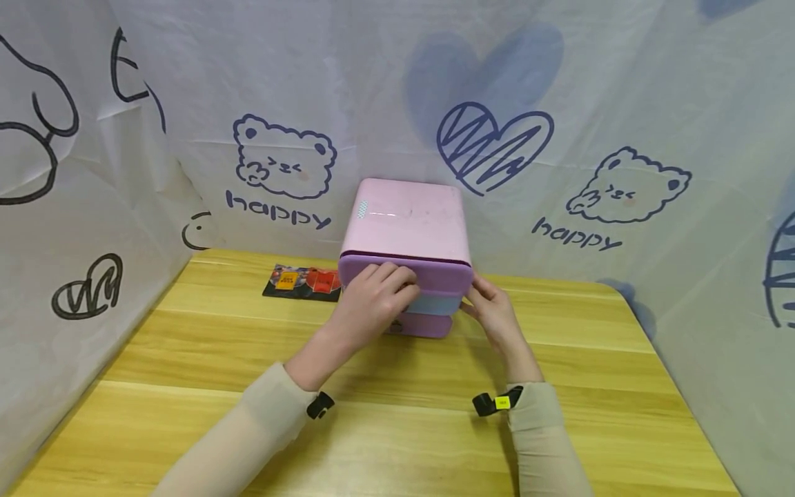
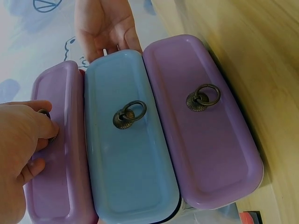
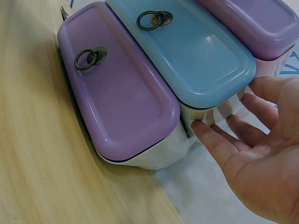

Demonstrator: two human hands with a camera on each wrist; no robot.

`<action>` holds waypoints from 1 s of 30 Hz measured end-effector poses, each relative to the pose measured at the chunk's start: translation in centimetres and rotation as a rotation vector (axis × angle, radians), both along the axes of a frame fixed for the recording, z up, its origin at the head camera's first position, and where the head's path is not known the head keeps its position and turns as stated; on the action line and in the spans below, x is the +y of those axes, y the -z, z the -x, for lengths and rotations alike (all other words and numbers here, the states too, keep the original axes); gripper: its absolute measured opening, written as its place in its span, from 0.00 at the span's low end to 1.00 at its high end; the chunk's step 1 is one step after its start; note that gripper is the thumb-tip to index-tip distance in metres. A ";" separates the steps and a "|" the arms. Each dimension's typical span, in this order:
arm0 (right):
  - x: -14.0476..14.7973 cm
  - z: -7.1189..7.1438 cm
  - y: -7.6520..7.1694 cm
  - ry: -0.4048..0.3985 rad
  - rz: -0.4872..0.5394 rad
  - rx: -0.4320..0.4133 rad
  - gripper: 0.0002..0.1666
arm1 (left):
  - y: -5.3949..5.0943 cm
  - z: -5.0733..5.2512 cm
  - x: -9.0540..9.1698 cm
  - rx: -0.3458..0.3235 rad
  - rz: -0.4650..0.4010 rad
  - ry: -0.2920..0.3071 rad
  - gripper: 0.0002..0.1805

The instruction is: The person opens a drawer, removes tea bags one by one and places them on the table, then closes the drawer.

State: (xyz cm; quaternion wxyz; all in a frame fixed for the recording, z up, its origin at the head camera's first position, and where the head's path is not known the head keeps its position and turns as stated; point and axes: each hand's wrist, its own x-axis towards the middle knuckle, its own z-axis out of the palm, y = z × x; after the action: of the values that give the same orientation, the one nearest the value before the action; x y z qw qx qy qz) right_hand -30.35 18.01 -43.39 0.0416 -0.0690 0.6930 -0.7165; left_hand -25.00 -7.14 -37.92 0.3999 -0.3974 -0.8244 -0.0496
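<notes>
A small pink drawer cabinet [image 1: 410,217] stands at the back of the table, with three drawer fronts. The top drawer [image 2: 58,177] and bottom drawer [image 2: 205,149] are purple; the middle drawer [image 2: 131,168] is blue. A dark gap shows between the cabinet's pink top and the top drawer's front. My left hand [image 1: 375,300] pinches the bronze ring pull [image 2: 44,113] of that top drawer, its fingers covering most of it. On the cabinet's right side, my right hand [image 1: 497,317] rests its extended fingertips [image 3: 201,127] against the wall. Ring pulls hang on the other two drawers.
To the cabinet's left lies a dark flat packet [image 1: 298,283] with orange and red patches, partly behind the cabinet. The wooden table [image 1: 397,428] ends at a white printed cloth [image 1: 385,90] hanging behind and at both sides. Each wrist wears a black strap-on camera [image 1: 319,405].
</notes>
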 end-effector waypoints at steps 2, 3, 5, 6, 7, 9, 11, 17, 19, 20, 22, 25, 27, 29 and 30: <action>0.1 0.0 0.0 -0.001 -0.009 -0.003 0.29 | -0.1 0.3 0.0 -0.005 -0.005 0.000 0.05; 0.1 0.0 0.0 -0.003 -0.012 -0.004 0.29 | -0.1 0.4 0.1 -0.006 -0.007 0.000 0.05; 0.1 0.0 0.0 -0.004 -0.015 -0.005 0.28 | 0.0 0.8 0.1 -0.008 -0.011 0.002 0.05; 0.1 0.0 0.0 -0.004 -0.015 -0.006 0.28 | 0.0 0.9 0.1 -0.008 -0.014 0.002 0.05; 0.1 0.0 0.0 -0.004 -0.013 -0.006 0.28 | 0.0 1.0 0.1 -0.008 -0.017 0.002 0.04; 0.1 0.0 -0.1 -0.006 -0.014 -0.006 0.28 | 0.0 1.2 0.1 -0.006 -0.026 0.003 0.04; 0.1 0.0 -0.1 -0.006 -0.011 -0.004 0.28 | 0.0 1.4 0.1 -0.008 -0.039 0.002 0.04; 0.1 0.1 0.0 -0.004 -0.012 -0.001 0.28 | 0.2 1.8 0.2 -0.011 -0.062 -0.003 0.05; 0.1 0.1 0.1 0.000 -0.011 -0.001 0.28 | 0.3 1.9 0.2 -0.008 -0.058 -0.006 0.06; 0.1 0.1 0.1 0.002 -0.009 -0.002 0.28 | 0.3 1.9 0.2 -0.008 -0.054 -0.009 0.06; 0.1 0.2 0.1 0.004 -0.008 -0.004 0.28 | 0.4 1.9 0.1 -0.001 -0.040 -0.016 0.06; 0.1 0.1 0.1 0.003 -0.004 -0.007 0.28 | 0.6 1.8 0.0 0.012 -0.013 -0.030 0.05; 0.1 0.1 0.1 -0.001 -0.004 -0.007 0.28 | 0.7 1.7 -0.1 0.022 0.008 -0.037 0.05; 0.0 0.0 0.0 -0.004 -0.006 -0.005 0.29 | 0.8 1.6 -0.2 0.029 0.025 -0.041 0.06; 0.0 0.0 0.0 -0.006 -0.008 -0.005 0.29 | 0.8 1.6 -0.3 0.031 0.032 -0.042 0.06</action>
State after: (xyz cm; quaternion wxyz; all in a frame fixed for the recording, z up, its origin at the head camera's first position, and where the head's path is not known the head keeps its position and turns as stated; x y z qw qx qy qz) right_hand -30.35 18.04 -43.34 0.0455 -0.0691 0.6955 -0.7137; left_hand -26.57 -7.46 -38.77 0.4071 -0.3870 -0.8271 -0.0216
